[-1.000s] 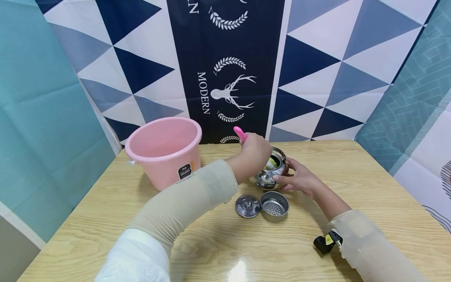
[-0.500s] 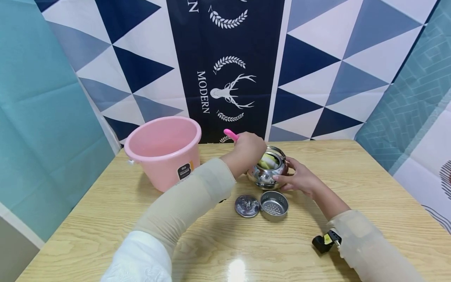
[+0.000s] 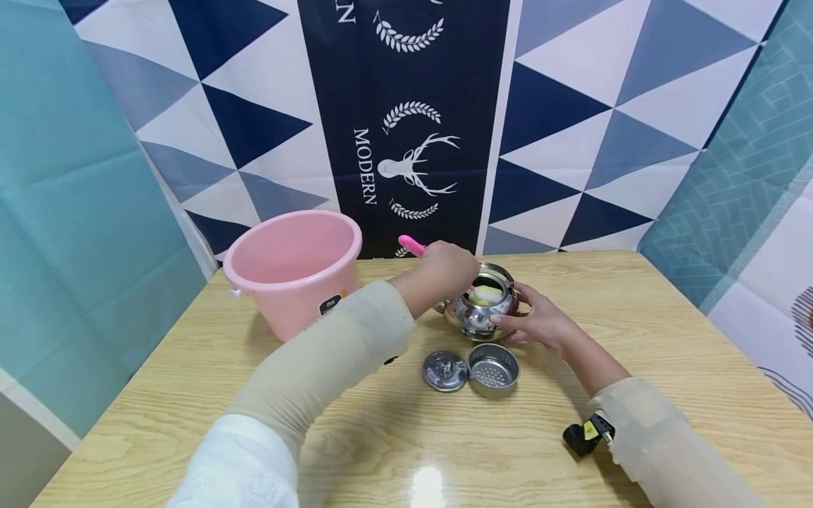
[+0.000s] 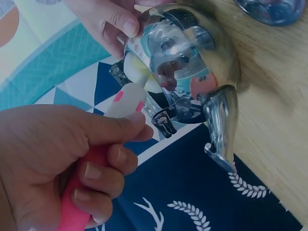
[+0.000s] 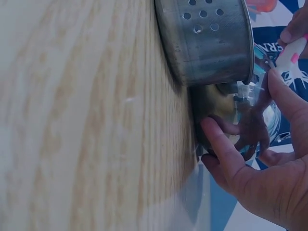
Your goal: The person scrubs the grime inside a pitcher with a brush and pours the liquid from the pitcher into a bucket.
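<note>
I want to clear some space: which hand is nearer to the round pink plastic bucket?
Left. The left hand, gripping a pink-handled tool, is right of the bucket; the right hand is farther right, holding a round, shiny metal teapot.

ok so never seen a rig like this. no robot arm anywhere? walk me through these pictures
Right, no machine: it's a person's two bare hands, with cameras on the head and both wrists.

The head picture looks forward and down over the wooden table. The left wrist picture shows the left hand up close; the right wrist picture shows the right hand, tipped sideways.

The left hand grips a pink-handled tool, its pale yellow-and-white end at the open mouth of a shiny metal teapot. The right hand holds the teapot's side.

In front of it lie the round metal lid and a perforated metal basket. A pink bucket stands to the left.
</note>
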Demonstrator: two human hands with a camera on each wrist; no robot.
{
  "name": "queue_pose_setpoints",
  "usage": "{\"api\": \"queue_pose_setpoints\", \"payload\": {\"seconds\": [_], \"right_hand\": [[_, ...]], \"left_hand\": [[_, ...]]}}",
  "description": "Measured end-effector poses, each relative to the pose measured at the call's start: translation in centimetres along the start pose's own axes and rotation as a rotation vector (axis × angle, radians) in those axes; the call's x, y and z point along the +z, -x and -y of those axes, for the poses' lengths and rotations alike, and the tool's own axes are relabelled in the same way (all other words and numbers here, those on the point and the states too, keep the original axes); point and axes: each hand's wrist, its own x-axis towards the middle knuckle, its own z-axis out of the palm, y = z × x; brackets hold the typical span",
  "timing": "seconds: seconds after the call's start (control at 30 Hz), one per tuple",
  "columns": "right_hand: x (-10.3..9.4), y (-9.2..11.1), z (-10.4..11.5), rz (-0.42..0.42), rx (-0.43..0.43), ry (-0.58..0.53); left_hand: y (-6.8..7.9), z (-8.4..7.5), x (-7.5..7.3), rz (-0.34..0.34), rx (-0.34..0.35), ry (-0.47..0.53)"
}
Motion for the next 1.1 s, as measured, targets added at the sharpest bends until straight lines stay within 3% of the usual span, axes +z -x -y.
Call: {"api": "queue_pose_setpoints", "payload": {"seconds": [0.17, 0.4, 0.57, 1.1], "right_hand": [[0.0, -0.1, 0.0, 0.008, 0.009, 0.010], [0.1, -0.1, 0.3, 0.023, 0.016, 0.011], [0.1, -0.2, 0.6, 0.017, 0.026, 0.030], [0.4, -0.1, 0.6, 0.013, 0.026, 0.042]], "left_hand": [[0.4, -0.1, -0.4, 0.050, 0.033, -0.013], [1.2, -0.5, -0.8, 0.019, 0.035, -0.177], [1.4, -1.1, -1.5, 0.024, -0.017, -0.288], [0.9, -2.8, -2.6, 0.174, -0.136, -0.357]]}}
